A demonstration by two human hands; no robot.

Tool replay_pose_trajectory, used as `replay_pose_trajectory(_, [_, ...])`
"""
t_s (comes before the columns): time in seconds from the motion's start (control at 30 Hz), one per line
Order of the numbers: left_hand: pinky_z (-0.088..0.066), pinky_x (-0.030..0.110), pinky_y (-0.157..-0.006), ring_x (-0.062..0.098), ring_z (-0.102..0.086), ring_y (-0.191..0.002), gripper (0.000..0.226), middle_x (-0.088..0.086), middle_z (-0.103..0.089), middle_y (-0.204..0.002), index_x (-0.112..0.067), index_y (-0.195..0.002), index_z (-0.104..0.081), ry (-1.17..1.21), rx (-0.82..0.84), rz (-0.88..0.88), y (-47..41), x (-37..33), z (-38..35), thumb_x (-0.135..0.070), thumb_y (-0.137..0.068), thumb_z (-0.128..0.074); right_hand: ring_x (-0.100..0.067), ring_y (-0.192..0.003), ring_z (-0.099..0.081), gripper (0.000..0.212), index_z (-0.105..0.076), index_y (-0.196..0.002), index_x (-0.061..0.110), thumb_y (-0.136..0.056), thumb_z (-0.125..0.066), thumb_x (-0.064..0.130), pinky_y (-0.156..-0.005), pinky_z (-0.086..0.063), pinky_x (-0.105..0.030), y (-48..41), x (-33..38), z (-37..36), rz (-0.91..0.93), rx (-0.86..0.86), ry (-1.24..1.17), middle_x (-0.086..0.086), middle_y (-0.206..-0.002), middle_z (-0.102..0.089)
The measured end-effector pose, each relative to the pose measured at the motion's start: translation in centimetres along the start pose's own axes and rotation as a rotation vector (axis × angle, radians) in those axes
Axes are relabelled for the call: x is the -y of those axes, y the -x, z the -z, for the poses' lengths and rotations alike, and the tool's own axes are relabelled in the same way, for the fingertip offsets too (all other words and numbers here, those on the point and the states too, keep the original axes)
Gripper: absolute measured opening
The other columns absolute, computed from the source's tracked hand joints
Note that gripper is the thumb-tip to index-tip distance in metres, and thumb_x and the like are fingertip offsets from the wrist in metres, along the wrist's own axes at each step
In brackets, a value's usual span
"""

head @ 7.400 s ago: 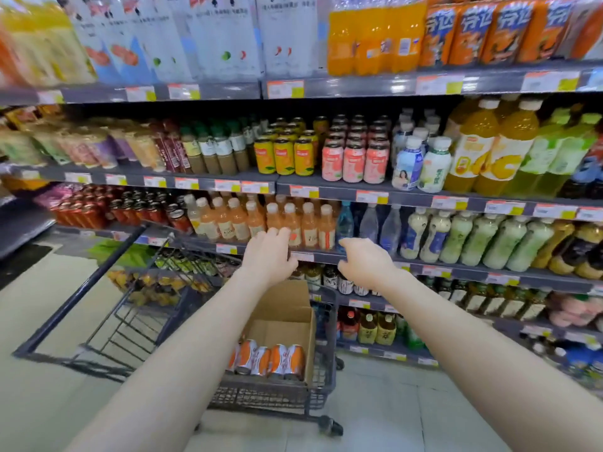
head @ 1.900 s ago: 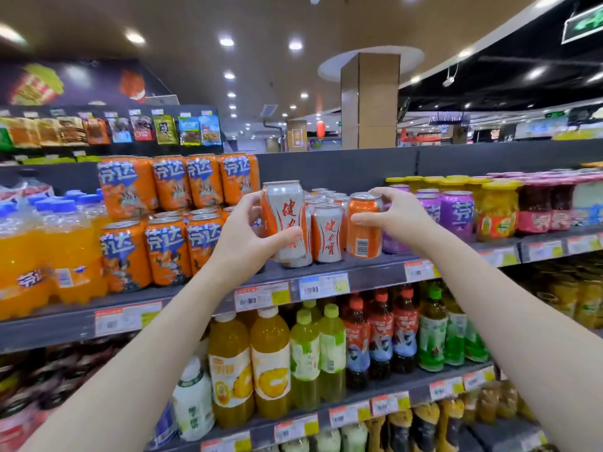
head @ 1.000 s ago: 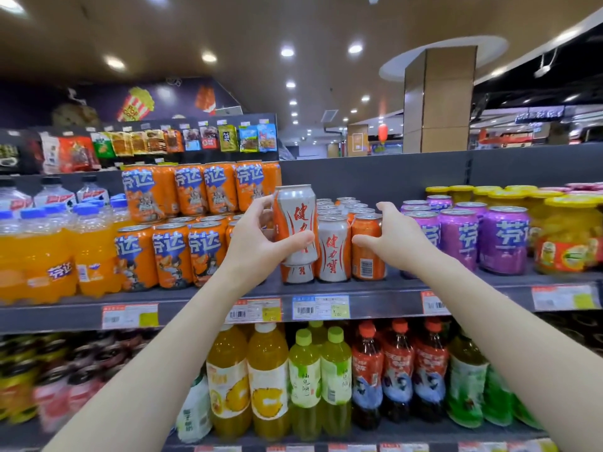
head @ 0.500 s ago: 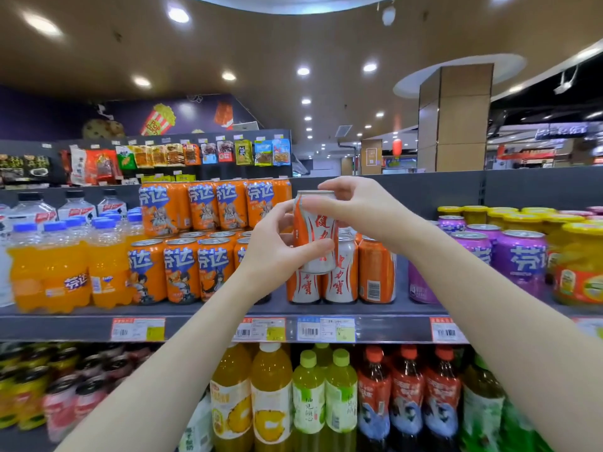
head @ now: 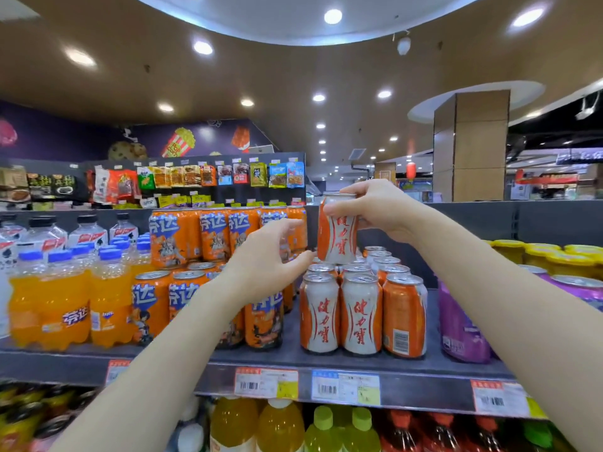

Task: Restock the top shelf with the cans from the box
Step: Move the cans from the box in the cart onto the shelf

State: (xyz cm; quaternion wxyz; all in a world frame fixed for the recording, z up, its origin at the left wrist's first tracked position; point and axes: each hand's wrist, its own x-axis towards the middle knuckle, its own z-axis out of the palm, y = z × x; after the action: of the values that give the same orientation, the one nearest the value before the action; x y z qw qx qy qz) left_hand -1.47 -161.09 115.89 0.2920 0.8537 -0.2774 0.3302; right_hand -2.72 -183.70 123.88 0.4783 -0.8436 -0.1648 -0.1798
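While the top shelf (head: 287, 355) already carries rows of orange-and-white cans (head: 360, 314), the placing step looks to be in hand. Above the rear rows, the right hand (head: 375, 212) pinches the raised can (head: 337, 234) by its upper rim, fingers (head: 362, 187) curled. The left hand (head: 261, 265) hangs just beside its base, fingers (head: 287, 223) loosely spread, holding nothing. The next move probably calls for a level lowering, seating the can squarely before release.

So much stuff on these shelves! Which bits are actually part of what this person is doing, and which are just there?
Part of the job: the orange-and-white can, held by the right hand; the left hand, open beside it; the matching cans on the top shelf.
Just there: orange soda bottles, cartoon-print cans, purple cans, snack packets.
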Motion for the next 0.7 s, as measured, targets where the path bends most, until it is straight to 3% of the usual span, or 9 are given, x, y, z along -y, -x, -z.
replay_pose_trajectory(0.1, [-0.048, 0.033, -0.105, 0.012, -0.052, -0.135, 0.063, -0.009, -0.052, -0.150, -0.031, -0.153, -0.044, -0.127, -0.003, -0.036, -0.9, 1.4, 0.0, -0.047, -0.095, -0.064, -0.011, -0.084, -0.075, 0.028, -0.067, -0.098, 0.021, -0.079, -0.086, 0.029, -0.075, -0.062, -0.029, -3.2, -0.9, -0.7, -0.038, -0.025, 0.033, -0.003, -0.095, -0.076])
replay_pose_trajectory(0.23, [-0.050, 0.033, -0.105, 0.010, -0.053, -0.134, 0.061, -0.012, -0.053, -0.148, -0.034, -0.152, -0.042, -0.153, 0.034, -0.075, -2.4, 2.6, 0.2, -0.046, -0.095, -0.063, -0.017, -0.091, -0.075, 0.062, -0.058, -0.128, 0.011, -0.077, -0.088, 0.031, -0.086, -0.062, -0.040, -8.1, -3.0, -2.1, -0.127, -0.043, 0.071, -0.006, -0.100, -0.076])
replay_pose_trajectory(0.3, [-0.050, 0.034, -0.106, 0.008, -0.052, -0.134, 0.062, -0.014, -0.053, -0.148, -0.037, -0.152, -0.042, -0.145, 0.045, -0.114, -3.0, 3.0, 0.5, -0.046, -0.095, -0.064, -0.018, -0.093, -0.076, 0.068, -0.059, -0.132, 0.006, -0.076, -0.089, 0.031, -0.087, -0.062, -0.041, -10.4, -4.0, -2.7, -0.158, -0.026, 0.099, -0.006, -0.101, -0.077])
replay_pose_trajectory(0.5, [-0.052, 0.036, -0.102, 0.010, -0.052, -0.133, 0.058, -0.015, -0.051, -0.147, -0.038, -0.150, -0.043, -0.237, 0.039, -0.184, -4.4, 4.8, 0.6, -0.047, -0.096, -0.059, -0.022, -0.098, -0.073, 0.048, -0.066, -0.119, 0.006, -0.080, -0.086, 0.026, -0.094, -0.058, -0.045, -15.3, -6.4, -3.0, -0.235, 0.017, 0.140, -0.008, -0.102, -0.077])
replay_pose_trajectory(0.7, [-0.051, 0.027, -0.099, 0.006, -0.052, -0.131, 0.057, -0.019, -0.051, -0.145, -0.041, -0.151, -0.041, -0.220, 0.021, -0.223, -4.6, 5.9, 0.1, -0.051, -0.098, -0.057, -0.025, -0.103, -0.071, 0.048, -0.060, -0.120, 0.006, -0.084, -0.083, 0.026, -0.099, -0.055, -0.047, -17.9, -7.6, -3.1, -0.290, 0.016, 0.148, -0.010, -0.105, -0.074])
